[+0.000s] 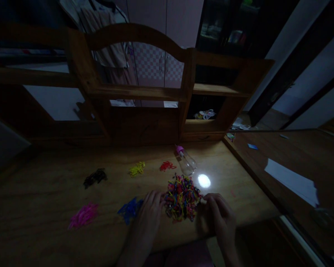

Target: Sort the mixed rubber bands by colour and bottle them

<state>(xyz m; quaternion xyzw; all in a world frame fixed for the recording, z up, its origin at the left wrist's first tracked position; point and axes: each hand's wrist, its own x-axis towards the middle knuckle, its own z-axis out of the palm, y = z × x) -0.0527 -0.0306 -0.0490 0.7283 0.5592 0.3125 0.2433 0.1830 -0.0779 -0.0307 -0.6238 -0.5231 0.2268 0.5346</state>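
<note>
A mixed heap of small multicoloured rubber bands (183, 198) lies on the wooden desk between my hands. My left hand (150, 209) rests at the heap's left edge, fingers bent together and thumb hidden; whatever it grips is not visible. At the right edge, my right hand (219, 209) has thumb and forefinger pinched together by the outermost bands, on something too small to make out. Sorted by colour, blue bands (130, 209) lie beside my left hand, with pink bands (84, 215), black bands (95, 178), yellow bands (137, 168) and red bands (167, 165) in separate piles.
Behind the heap a clear bottle with a pink cap (187, 162) lies on its side. A bright spot of light shines beside it. A wooden shelf unit (139, 92) borders the desk's back. To the right, a lower brown surface (256, 167) holds white paper (292, 181).
</note>
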